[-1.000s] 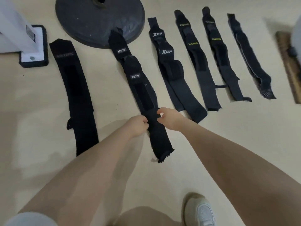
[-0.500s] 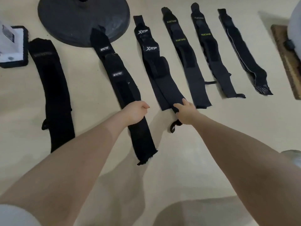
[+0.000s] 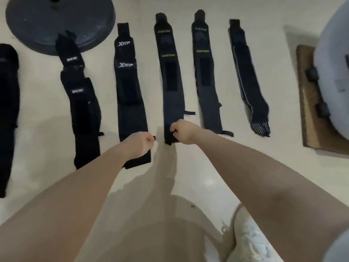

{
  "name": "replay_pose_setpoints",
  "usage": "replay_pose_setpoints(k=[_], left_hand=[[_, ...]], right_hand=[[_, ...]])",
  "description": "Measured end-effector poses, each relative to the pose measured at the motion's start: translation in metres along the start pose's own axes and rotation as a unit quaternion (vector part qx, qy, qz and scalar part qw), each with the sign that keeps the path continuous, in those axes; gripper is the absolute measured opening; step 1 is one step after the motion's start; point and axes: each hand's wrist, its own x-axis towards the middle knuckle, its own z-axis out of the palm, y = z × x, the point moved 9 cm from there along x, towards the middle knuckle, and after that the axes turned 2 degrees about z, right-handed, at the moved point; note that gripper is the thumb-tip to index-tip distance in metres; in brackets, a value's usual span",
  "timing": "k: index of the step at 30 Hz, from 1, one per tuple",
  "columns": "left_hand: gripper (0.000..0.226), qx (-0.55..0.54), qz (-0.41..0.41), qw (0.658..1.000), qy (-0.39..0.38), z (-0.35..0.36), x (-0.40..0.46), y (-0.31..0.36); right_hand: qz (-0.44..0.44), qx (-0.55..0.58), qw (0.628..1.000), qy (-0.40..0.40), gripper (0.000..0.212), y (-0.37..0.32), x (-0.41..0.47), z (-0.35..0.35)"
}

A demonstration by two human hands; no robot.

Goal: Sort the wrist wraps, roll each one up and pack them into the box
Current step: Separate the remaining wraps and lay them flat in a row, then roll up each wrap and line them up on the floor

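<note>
Six flat black fabric wrist wraps (image 3: 171, 76) lie sorted beside the round dark weight plate (image 3: 60, 21), none rolled, no box visible; your right hand (image 3: 182, 132) pinches one wrap's near end, your left hand (image 3: 137, 146) curls over its neighbour.

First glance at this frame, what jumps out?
A row of black wrist wraps laid lengthwise on the pale floor, among them the Xtep wrap. Both bare arms reach in: the left hand lies on the Xtep wrap's near end, the right hand pinches the near end of the green-lettered wrap. A dark round weight plate lies at the top left.
</note>
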Motion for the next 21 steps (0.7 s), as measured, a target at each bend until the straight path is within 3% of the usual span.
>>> replay_pose_setpoints(k=[6,12,16,21], left_hand=[[0.028,-0.048,0.011,0.999,0.022,0.059,0.037,0.135],[0.03,-0.047,0.016,0.999,-0.016,0.139,0.066,0.23],[0.031,-0.023,0.045,0.998,-0.046,0.176,0.084,0.262],[0.042,0.034,0.041,0.997,-0.047,0.188,0.113,0.275]], right_hand=[[0.065,-0.028,0.997,0.043,0.033,0.177,-0.019,-0.054],[0.134,0.032,0.988,0.066,0.036,0.31,-0.047,-0.041],[0.115,0.075,0.99,0.037,0.044,0.344,-0.049,-0.015],[0.099,0.125,0.987,0.021,0.075,0.356,-0.046,-0.001]])
